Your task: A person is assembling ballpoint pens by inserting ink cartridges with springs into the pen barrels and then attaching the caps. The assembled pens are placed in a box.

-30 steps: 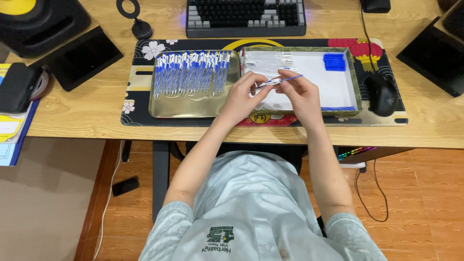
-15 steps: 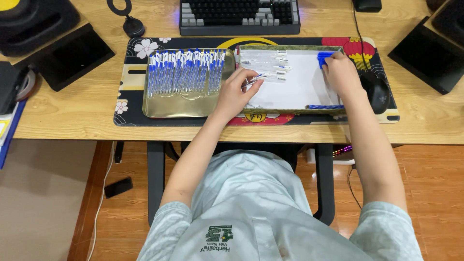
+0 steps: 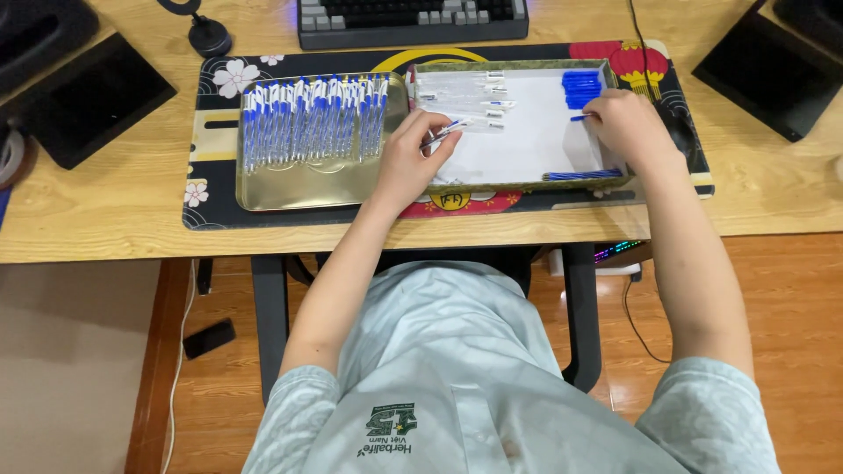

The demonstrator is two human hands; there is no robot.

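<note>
Light wooden desk [image 3: 105, 219] carries everything, plank grain showing. Dark patterned desk mat with white flowers and red lanterns [image 3: 206, 154] at centre. Grey-and-black keyboard [image 3: 413, 19] at 12 o'clock, its front edge on mat's far edge. Small round black stand [image 3: 211, 37] at 11 o'clock, just off mat. Flat black slab [image 3: 95, 98] at 10 o'clock, apart from mat. Another flat black slab [image 3: 768, 77] at 2 o'clock. Black cable [image 3: 637, 26] crosses desk near 1 o'clock.

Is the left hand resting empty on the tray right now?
No. The left hand holds a clear pen barrel over the right tray, while the right hand touches the blue caps.
</note>
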